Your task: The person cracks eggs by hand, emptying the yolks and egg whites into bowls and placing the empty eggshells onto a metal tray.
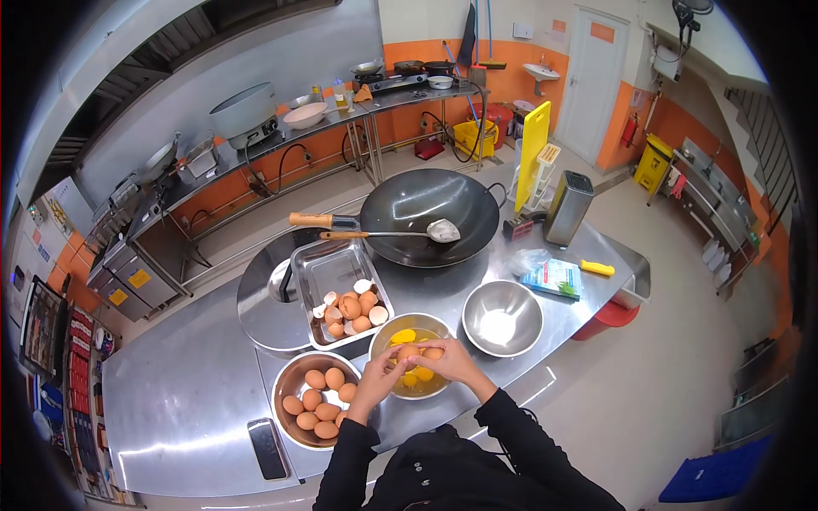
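Observation:
Over a metal bowl (448, 327) with several yolks (402, 337) in clear egg white, my left hand (379, 379) and my right hand (456, 364) meet, fingers closed on brown eggshell (411, 351). The shell looks parted, with one piece at each hand's fingertips. To the left, a steel bowl (279, 393) holds several whole brown eggs (314, 379). Behind my hands, a rectangular steel tray (319, 262) contains several broken shells (350, 308). An empty steel bowl (503, 318) stands to the right of my hands.
A large black wok (400, 209) with a ladle (443, 231) across it stands at the back. A phone (267, 449) lies at the left front. On the right are a blue packet (554, 278), a yellow-handled tool (596, 268), a knife block (569, 209) and a yellow board (532, 153).

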Motion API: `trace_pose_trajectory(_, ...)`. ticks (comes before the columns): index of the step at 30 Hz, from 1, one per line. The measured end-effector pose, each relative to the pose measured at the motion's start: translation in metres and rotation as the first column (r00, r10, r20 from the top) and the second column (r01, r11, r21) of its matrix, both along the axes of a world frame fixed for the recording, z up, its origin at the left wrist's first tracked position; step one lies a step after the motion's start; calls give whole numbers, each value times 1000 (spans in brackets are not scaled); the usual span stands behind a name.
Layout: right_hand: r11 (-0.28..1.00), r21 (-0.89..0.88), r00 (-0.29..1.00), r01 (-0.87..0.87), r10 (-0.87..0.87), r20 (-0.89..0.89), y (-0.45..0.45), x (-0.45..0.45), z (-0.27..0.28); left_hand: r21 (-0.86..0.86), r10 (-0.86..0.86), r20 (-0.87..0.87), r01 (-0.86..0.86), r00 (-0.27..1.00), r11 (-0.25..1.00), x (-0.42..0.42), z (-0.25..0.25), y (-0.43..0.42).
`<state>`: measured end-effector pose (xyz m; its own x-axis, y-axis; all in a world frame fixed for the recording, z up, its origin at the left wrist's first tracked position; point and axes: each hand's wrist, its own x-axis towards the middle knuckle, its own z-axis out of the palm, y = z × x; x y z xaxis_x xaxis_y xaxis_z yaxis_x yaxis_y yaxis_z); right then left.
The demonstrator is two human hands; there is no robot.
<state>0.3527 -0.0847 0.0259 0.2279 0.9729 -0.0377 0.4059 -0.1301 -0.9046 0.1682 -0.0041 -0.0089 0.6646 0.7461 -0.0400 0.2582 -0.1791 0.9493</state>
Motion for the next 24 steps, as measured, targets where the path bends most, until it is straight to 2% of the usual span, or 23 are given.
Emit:
trace_pose_trajectory(2, 999, -46, 997, -6, 9, 73, 0, 1, 4, -43, -3, -37, 2, 999, 999, 1, 2, -3)
trace_pose_trajectory(3, 1000, -11, 996, 8, -7, 92, 0, 0, 0, -64, -5, -55, 1, 998, 998, 3, 5, -4)
trace_pose_trajectory(5, 998, 62, 991, 33, -40, 127, 1, -3, -12, 17, 15, -97, -14, 995, 1000, 5, 3, -6)
trace_pose_trajectory(9, 994, 49, 977, 95, -103, 187, -1, -12, -8, 172, 42, -124, -20, 991, 985, 9, 8, -8)
trace_pose_trajectory(14, 991, 80, 959, 106, -123, 256, 0, -16, -3, 246, 57, -153, -18, 987, 969, 10, 11, -8)
trace_pose_trajectory(18, 987, 124, 964, 99, -126, 233, 0, -17, 0, 245, 56, -134, -22, 989, 969, 10, 11, -9)
trace_pose_trajectory(24, 984, 147, 962, 104, -136, 235, 1, -16, -2, 364, 47, -114, -2, 992, 932, 11, 5, -6)
